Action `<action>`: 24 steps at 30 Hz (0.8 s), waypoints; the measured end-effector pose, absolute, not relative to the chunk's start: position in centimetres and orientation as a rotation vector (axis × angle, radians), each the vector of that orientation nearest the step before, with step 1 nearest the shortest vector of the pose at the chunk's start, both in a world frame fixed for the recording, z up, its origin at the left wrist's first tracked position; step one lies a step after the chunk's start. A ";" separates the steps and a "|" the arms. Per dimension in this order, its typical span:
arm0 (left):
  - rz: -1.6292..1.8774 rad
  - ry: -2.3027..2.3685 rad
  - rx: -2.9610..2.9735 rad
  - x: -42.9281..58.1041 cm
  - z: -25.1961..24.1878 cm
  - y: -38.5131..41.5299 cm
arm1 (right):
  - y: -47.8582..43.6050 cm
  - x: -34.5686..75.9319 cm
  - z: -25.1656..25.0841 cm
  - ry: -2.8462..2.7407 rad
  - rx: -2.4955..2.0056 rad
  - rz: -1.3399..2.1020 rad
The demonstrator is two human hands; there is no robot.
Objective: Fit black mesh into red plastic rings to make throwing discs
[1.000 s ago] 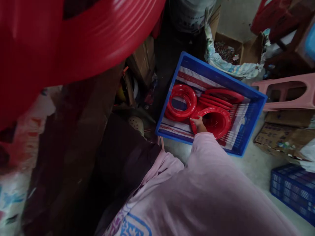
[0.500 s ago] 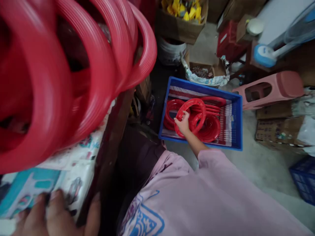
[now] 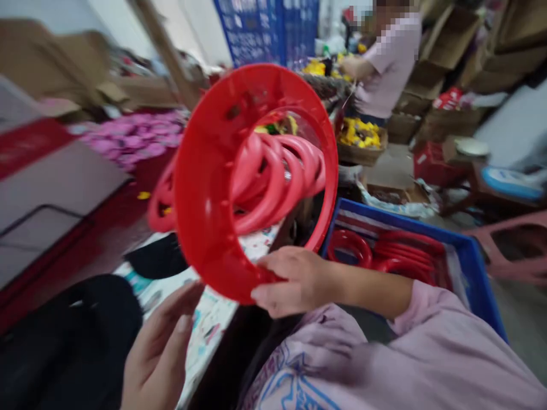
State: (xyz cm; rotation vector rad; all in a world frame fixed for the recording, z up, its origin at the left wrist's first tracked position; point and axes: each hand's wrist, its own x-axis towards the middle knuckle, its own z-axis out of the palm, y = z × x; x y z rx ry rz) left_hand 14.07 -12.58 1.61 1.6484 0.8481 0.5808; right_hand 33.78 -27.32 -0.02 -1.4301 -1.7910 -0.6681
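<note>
Head: right grip [image 3: 294, 282] tight around red ring [image 3: 205, 193]

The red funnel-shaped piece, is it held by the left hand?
No, the right hand grips the red piece; the left hand is open below.

No writing can be read, not even on the red ring [image 3: 205, 188] at centre frame. The blue print on the pink shirt [image 3: 299, 393] at bottom centre is blurred and cut off. White marks on a red pack [image 3: 447, 99] at upper right are smeared.
</note>
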 end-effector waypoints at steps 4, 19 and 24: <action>0.689 0.569 1.228 14.7 5.0 -9.6 | -23.8 29.2 1.2 -2.026 -1.012 -0.604; 0.798 0.697 0.876 3.2 8.2 -7.7 | -19.5 26.3 0.0 -2.362 -0.757 -0.362; 0.867 0.783 1.040 3.3 7.1 -7.4 | -18.3 27.9 0.2 -2.530 -0.760 -0.295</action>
